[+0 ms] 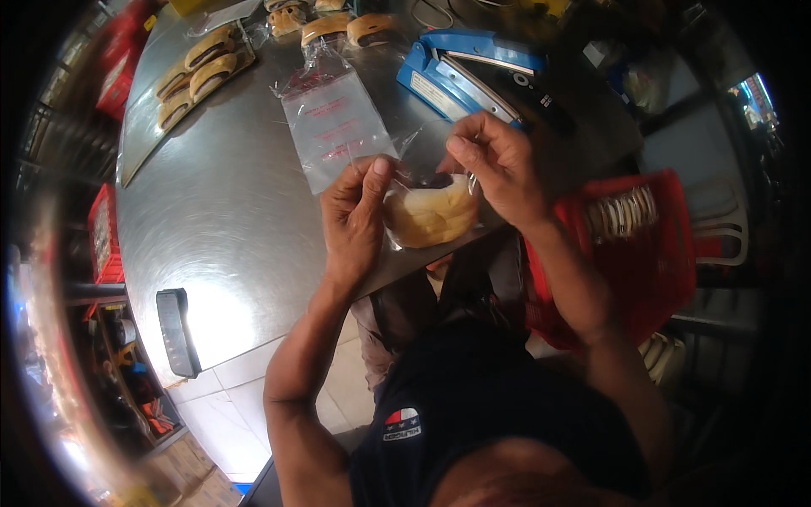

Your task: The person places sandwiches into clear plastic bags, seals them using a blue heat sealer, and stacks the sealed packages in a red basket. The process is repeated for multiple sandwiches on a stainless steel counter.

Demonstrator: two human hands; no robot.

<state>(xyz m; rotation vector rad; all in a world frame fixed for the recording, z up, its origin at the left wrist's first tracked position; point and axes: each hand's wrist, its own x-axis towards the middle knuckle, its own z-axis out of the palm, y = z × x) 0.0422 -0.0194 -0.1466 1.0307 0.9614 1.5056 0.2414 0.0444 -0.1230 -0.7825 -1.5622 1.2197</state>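
A bread roll with a dark filling (432, 218) sits inside a clear plastic bag near the front edge of the steel table. My left hand (358, 206) pinches the bag's edge between thumb and fingers at the roll's upper left. My right hand (497, 161) pinches the plastic at the upper right of the roll. Just beyond my left hand lie flat clear plastic bags with red print (339, 130). A blue impulse heat sealer (466, 89) stands behind my right hand, its arm raised.
On the steel table (222, 222) are a tray of filled rolls (196, 76), more rolls at the back (326, 28) and a phone (177, 333) at the near left. A red plastic crate (671, 253) with wrapped items stands at the right, beside the table.
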